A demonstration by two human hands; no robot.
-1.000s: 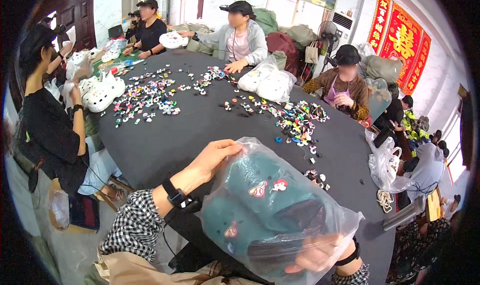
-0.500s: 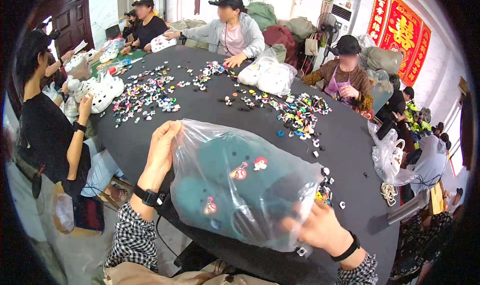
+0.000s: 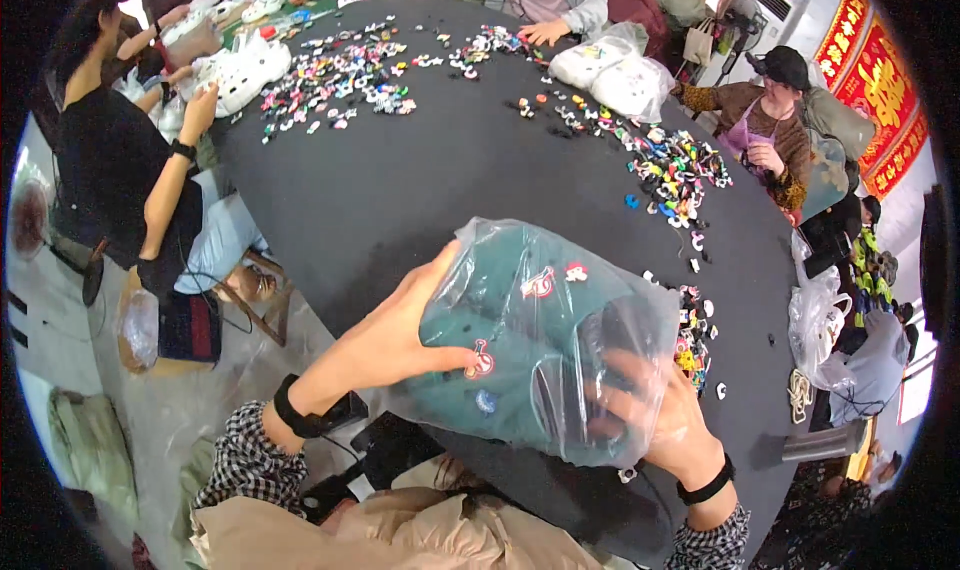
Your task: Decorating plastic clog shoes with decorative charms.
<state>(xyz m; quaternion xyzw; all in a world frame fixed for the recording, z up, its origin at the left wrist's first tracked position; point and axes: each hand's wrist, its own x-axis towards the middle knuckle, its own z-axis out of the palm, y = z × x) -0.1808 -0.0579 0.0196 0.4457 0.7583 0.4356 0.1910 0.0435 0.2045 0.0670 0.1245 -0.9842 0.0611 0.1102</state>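
I hold a clear plastic bag (image 3: 590, 270) with dark green clog shoes (image 3: 500, 330) inside, studded with small colourful charms. My left hand (image 3: 390, 335) grips the bag's left side, thumb pressed on the plastic. On the bag's right end, my right hand (image 3: 655, 415) shows partly through the plastic, fingers spread against the shoes. The bag hangs over the near edge of a large black round table (image 3: 420, 180).
Several small colourful charms (image 3: 670, 165) lie scattered over the table's far and right parts. White clogs (image 3: 245, 65) lie at the left, a bag of white shoes (image 3: 615, 70) at the back. Other people sit around the table; plastic bags (image 3: 815, 320) hang at the right.
The bag of green shoes has been lowered and turned toward me, nearer the table's edge. My left hand shifted from the bag's top to its left side; my view tilted down.
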